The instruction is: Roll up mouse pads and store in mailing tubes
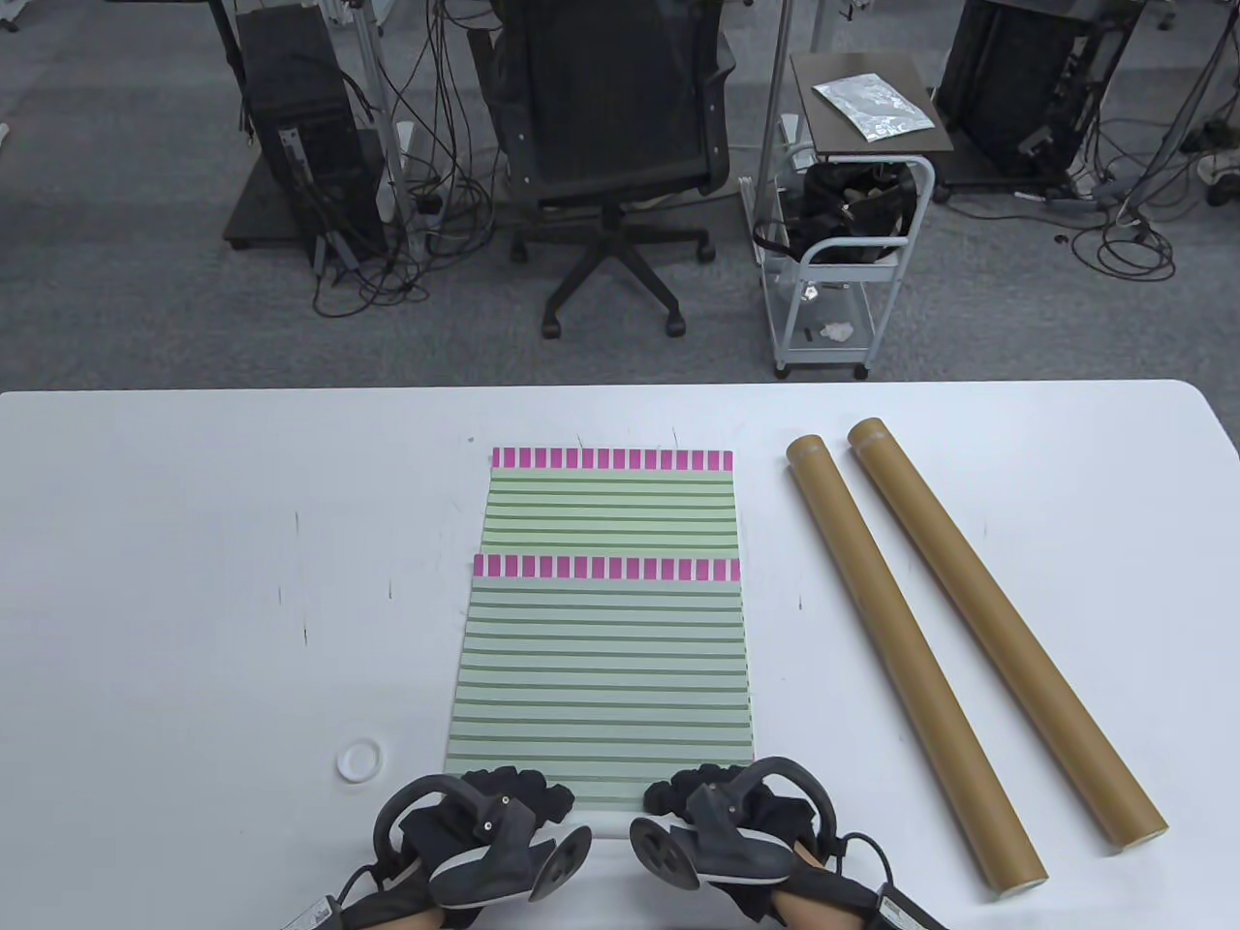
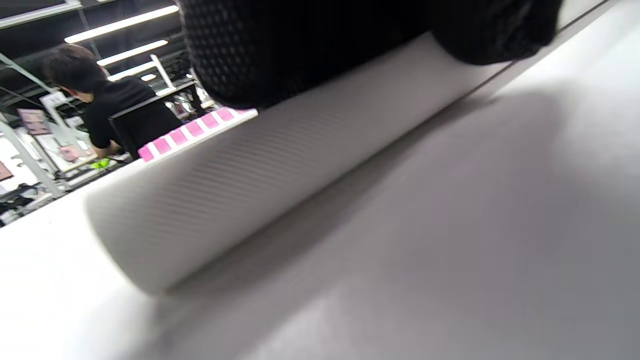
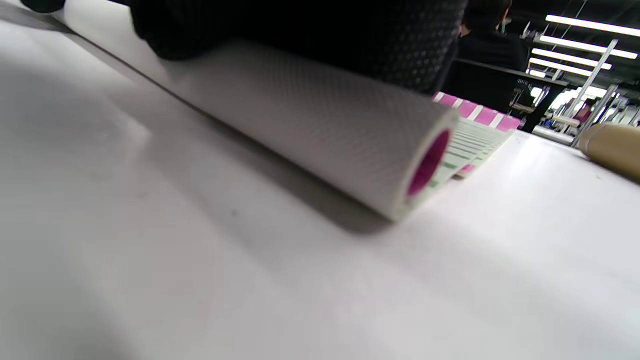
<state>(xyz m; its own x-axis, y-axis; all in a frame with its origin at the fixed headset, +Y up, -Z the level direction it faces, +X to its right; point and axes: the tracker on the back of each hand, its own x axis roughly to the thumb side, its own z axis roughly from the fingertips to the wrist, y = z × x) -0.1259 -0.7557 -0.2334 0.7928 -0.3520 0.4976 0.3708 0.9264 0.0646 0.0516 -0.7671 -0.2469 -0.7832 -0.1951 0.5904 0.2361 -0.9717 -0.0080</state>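
Two green-striped mouse pads with pink check bands lie stacked in the table's middle; the top pad point(image 1: 603, 668) overlaps the lower pad point(image 1: 610, 504). The top pad's near edge is rolled into a short white roll, seen in the left wrist view point(image 2: 240, 190) and the right wrist view point(image 3: 320, 125). My left hand point(image 1: 513, 794) rests on the roll's left part, gloved fingers point(image 2: 310, 45) on top. My right hand point(image 1: 707, 790) rests on the roll's right part, fingers point(image 3: 310, 30) over it. Two brown mailing tubes point(image 1: 911, 659) point(image 1: 1007, 630) lie to the right.
A white tube cap point(image 1: 359, 760) lies left of the pads near my left hand. One tube's end point(image 3: 612, 147) shows at the right of the right wrist view. An office chair point(image 1: 610, 126) and a cart point(image 1: 843, 223) stand beyond the table's far edge.
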